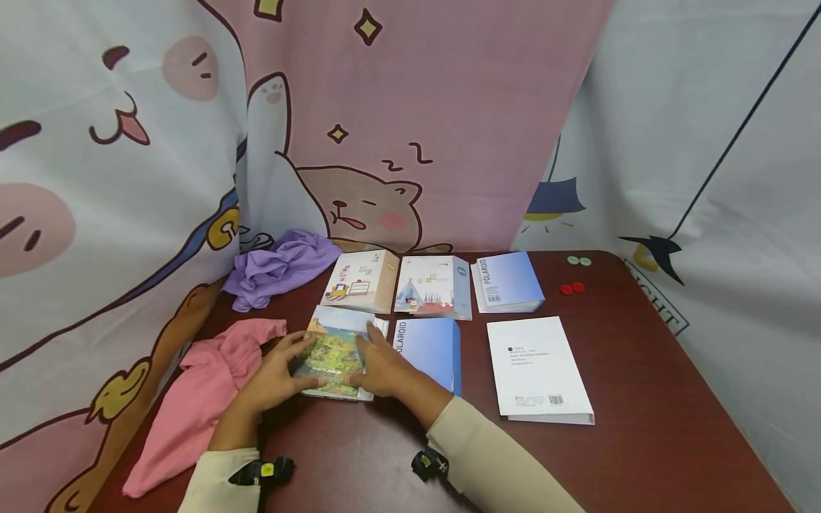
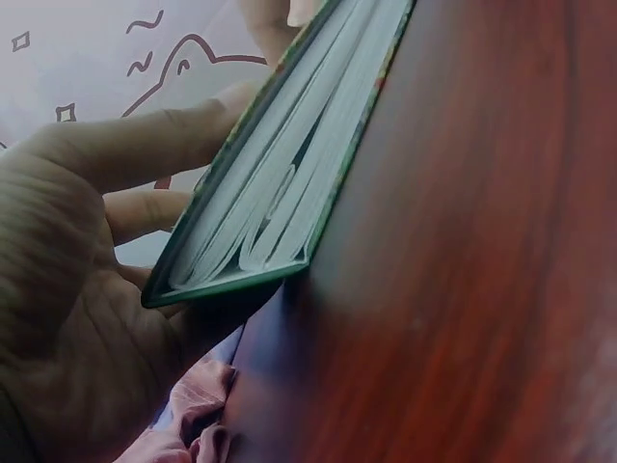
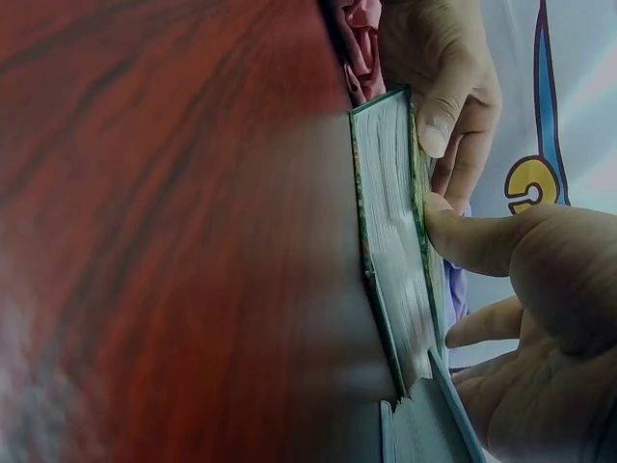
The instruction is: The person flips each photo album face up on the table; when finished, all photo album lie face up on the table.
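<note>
A photo album (image 1: 333,360) with a green and yellow painted cover lies on the table, pale blue and white edges showing beyond its top and right. My left hand (image 1: 276,374) rests along its left side, thumb on the cover near the lower edge. From the right, my right hand (image 1: 383,363) lays its thumb and fingers on the cover. Thick pages (image 2: 275,164) between green-edged covers show in the left wrist view. In the right wrist view, the right thumb (image 3: 472,236) touches the cover beside the left thumb (image 3: 442,121).
A blue Polaroid album (image 1: 426,349) lies right of my hands; a white album (image 1: 539,367) is further right. Behind stand two illustrated albums (image 1: 362,278) and another blue album (image 1: 509,281). Pink cloth (image 1: 212,385) and purple cloth (image 1: 282,263) lie left; red discs (image 1: 572,288) and green discs (image 1: 579,261) far right.
</note>
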Demonstrator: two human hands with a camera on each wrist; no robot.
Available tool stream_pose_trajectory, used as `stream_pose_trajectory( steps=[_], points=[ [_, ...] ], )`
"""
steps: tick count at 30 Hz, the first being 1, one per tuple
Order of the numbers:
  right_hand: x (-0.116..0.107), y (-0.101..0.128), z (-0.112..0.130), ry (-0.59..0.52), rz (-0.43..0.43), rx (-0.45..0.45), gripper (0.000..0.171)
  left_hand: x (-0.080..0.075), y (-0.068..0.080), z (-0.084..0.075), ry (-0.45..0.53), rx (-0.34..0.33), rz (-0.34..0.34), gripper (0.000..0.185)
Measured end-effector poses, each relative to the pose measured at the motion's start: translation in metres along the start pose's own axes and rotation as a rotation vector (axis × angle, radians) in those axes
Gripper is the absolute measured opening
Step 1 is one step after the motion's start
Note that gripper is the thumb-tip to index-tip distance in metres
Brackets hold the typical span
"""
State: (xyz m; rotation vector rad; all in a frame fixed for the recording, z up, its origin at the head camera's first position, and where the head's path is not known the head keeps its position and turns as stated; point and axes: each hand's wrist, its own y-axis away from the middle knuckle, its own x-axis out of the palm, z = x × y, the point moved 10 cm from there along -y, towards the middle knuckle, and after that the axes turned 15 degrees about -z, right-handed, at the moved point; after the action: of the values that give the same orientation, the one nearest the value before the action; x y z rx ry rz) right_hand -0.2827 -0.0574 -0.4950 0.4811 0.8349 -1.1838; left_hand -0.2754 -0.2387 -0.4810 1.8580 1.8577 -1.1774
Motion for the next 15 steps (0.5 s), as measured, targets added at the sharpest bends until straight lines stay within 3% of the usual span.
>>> stream_pose_trajectory(
  steps=[7, 15],
  points=[
    [-0.013, 0.0, -0.003, -0.003, -0.036, -0.019, 0.09, 0.001, 0.001, 0.001, -0.02, 0.024, 0.01, 0.083],
    [-0.061, 0.01, -0.016, -0.1, -0.127, -0.075, 0.086, 0.0, -0.004, -0.014, -0.069, 0.029, -0.023, 0.088]
  ],
)
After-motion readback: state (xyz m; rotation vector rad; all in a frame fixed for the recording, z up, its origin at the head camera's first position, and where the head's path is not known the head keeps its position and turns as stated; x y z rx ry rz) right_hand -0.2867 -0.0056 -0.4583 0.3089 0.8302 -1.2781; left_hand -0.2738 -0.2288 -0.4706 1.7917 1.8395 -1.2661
